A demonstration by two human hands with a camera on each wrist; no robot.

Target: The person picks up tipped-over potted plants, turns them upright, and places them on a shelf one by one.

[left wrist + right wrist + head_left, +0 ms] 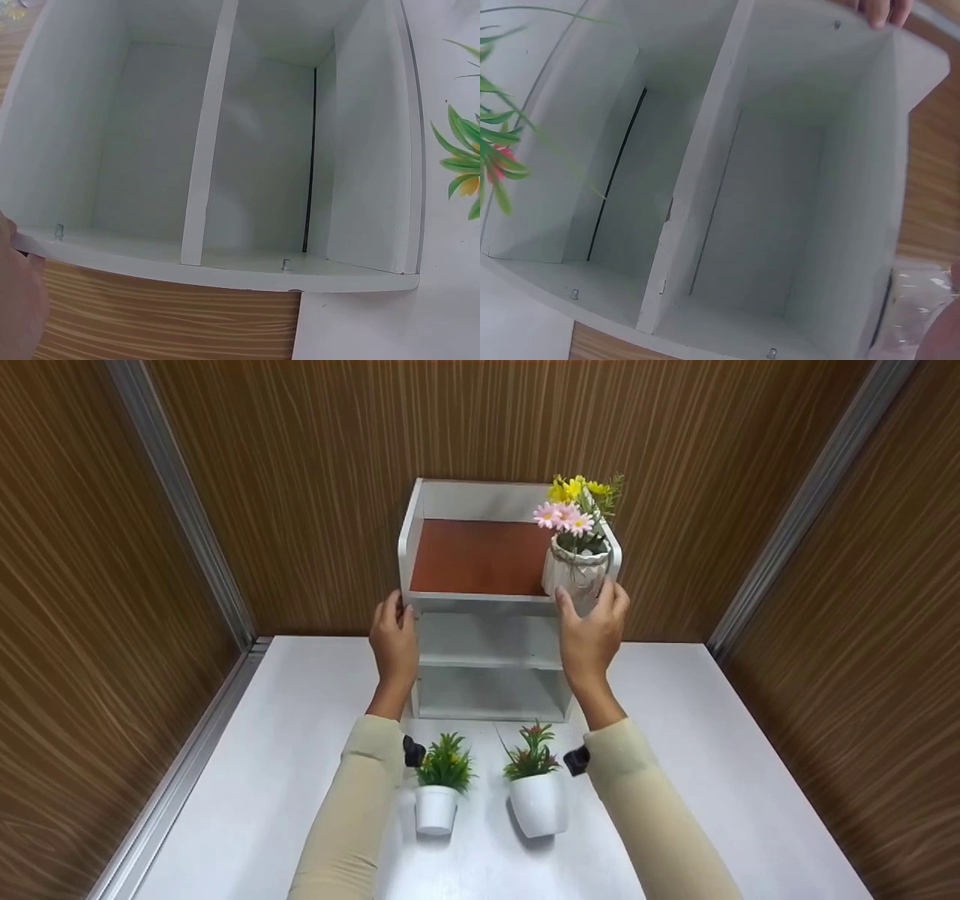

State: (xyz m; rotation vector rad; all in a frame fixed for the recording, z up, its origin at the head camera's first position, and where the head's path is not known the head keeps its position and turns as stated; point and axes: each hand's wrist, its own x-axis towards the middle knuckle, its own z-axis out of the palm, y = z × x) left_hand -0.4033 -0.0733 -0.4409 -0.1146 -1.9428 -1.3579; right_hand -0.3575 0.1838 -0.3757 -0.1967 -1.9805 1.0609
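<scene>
A small white shelf unit (491, 666) with a reddish-brown top board (480, 556) stands against the back wall. At its upper left side my left hand (394, 641) grips the side panel, with the thumb at the front edge. My right hand (591, 643) holds a pale flower vase (576, 573) between thumb and fingers, at the right front corner of the top board. Pink and yellow artificial flowers (566, 516) stand up out of it. In the right wrist view the vase (907, 311) shows only as a glossy, translucent-looking part at the edge, and left fingers (881, 9) touch the far side panel.
Two potted artificial plants in white pots stand before the shelf: a smaller one (435, 810) on the left, a rounder one (538, 805) on the right, both between my forearms. Wood-patterned walls (322, 495) enclose the white table (697, 765) at the back and sides.
</scene>
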